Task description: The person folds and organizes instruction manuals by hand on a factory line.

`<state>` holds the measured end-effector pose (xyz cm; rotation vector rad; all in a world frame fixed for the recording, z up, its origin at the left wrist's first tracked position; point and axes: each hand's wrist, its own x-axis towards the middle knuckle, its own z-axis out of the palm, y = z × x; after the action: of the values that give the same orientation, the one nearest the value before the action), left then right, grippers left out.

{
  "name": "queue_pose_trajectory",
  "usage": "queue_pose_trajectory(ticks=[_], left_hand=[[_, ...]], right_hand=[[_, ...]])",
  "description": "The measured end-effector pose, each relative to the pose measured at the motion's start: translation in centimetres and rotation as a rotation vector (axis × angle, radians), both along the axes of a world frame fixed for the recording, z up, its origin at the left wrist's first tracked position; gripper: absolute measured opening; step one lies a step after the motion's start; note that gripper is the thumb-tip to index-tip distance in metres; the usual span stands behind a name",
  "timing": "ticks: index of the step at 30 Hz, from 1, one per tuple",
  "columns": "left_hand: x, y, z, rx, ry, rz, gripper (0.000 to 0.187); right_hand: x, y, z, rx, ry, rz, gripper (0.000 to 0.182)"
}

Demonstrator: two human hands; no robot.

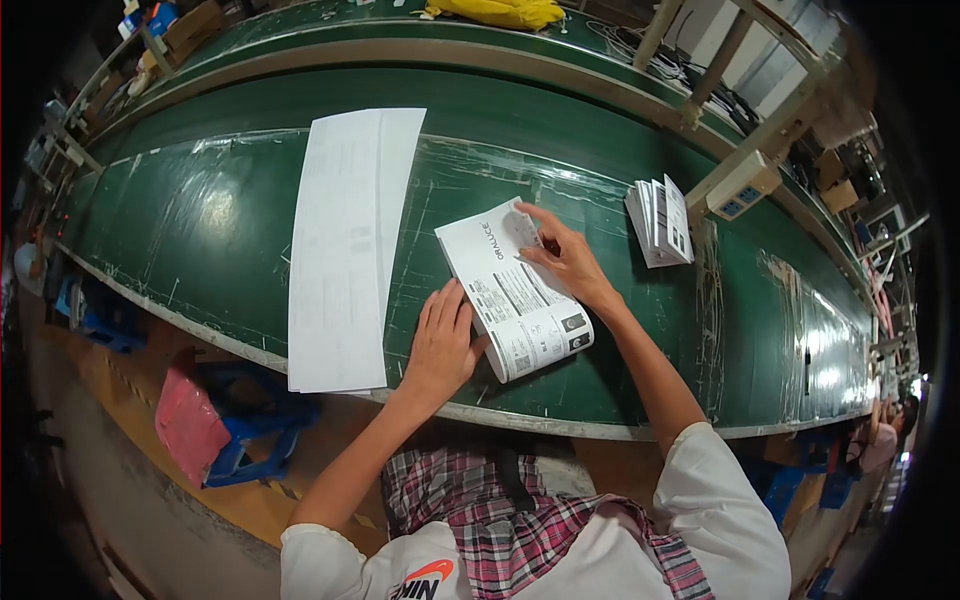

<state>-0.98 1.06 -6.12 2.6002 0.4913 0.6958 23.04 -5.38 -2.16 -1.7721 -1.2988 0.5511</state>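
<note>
A printed sheet (505, 275) lies on the green table in front of me, its near end curled over. My right hand (565, 252) is at its upper right edge, thumb and index finger pressed on the paper there. The fingers of my left hand (442, 335) lie flat and extended at the sheet's left edge, with the thumb against the curled part. To the left is a stack of long white sheets (345, 250). Several folded leaflets (660, 222) stand together on the table at the right.
The green table (200, 240) has a metal near edge. A post with a socket box (743, 187) rises at the right. Behind are a raised shelf, cables (620, 42) and a yellow bag (495, 12). Blue stools, one with a pink cover (190, 425), stand below left. A person (880, 440) is at far right.
</note>
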Motion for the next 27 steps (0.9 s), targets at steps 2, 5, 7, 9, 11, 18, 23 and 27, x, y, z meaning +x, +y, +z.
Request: queue_pose_trajectory(ticks=[2,5,7,9,11,18,23,27], left_hand=[[-0.2,0.1,0.2,-0.013,0.017,-0.017,0.05],[-0.4,0.2,0.1,-0.055,0.04,-0.029,0.057],[-0.5,0.3,0.1,-0.068,0.045,-0.028,0.056],[-0.4,0.3,0.4,-0.059,0.043,-0.025,0.049],[-0.4,0.2,0.3,-0.057,0.062,-0.026,0.05],[-0.4,0.2,0.4,-0.103,0.048,-0.029,0.057],[-0.3,0.2,0.8,-0.084,0.08,-0.027,0.051],[-0.3,0.2,0.9,-0.087,0.082,-0.027,0.05]], right_hand=[[0.2,0.5,-0.2,-0.063,-0.038,0.028,0.049],[0.0,0.9,-0.2,-0.062,-0.027,0.032,0.036],[0.0,1.2,-0.5,-0.041,-0.024,0.029,0.031],[0.1,1.2,-0.9,-0.03,-0.049,0.033,0.03],[0.1,1.2,-0.6,-0.075,-0.049,0.028,0.028],[0.3,1.5,-1.0,-0.02,-0.089,0.062,0.025],[0.1,1.7,-0.1,-0.152,-0.052,0.039,0.026],[0.4,2.0,0.0,-0.197,-0.06,0.054,0.027]])
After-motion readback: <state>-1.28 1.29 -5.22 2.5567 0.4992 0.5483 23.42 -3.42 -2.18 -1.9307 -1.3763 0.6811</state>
